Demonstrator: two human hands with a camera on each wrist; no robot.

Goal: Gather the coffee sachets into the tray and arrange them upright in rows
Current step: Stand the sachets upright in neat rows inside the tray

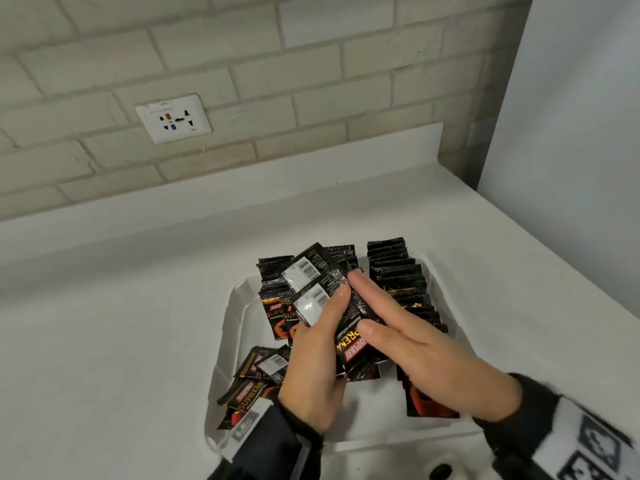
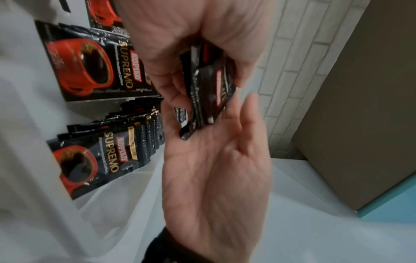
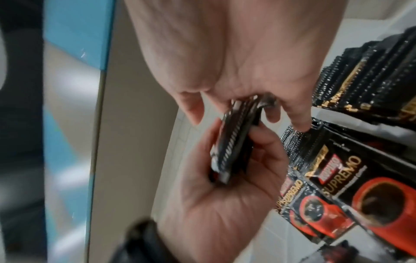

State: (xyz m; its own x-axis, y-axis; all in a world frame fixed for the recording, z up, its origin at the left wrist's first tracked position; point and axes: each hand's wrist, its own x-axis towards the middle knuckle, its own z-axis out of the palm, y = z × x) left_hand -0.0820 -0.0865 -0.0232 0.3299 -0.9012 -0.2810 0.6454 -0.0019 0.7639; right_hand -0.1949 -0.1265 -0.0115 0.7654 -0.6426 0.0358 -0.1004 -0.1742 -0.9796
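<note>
The white tray (image 1: 225, 327) sits on the counter (image 1: 104, 306) and serves as the landmark. Along its right side a full row of sachets (image 1: 401, 289) stands upright; at its far left a shorter row (image 1: 277, 299) stands with fronts facing the person; in its near-left corner a loose heap (image 1: 256, 375) lies flat, partly over the rim.

Above the tray's middle, both hands hold a small bundle of sachets (image 1: 332, 306). The left hand (image 1: 315, 358) grips it from the left, fingers curled round its edge. The right hand (image 1: 415, 344) lies flat against its right face with straight fingers, squaring it. The bundle's long axis tilts away toward the tray's far left.

The open gap between the two rows lies directly beneath the bundle, so I judge a straight lowering suits. The standing rows on both sides could be knocked over.

On the wall beyond the tray is a socket (image 1: 173, 118).
</note>
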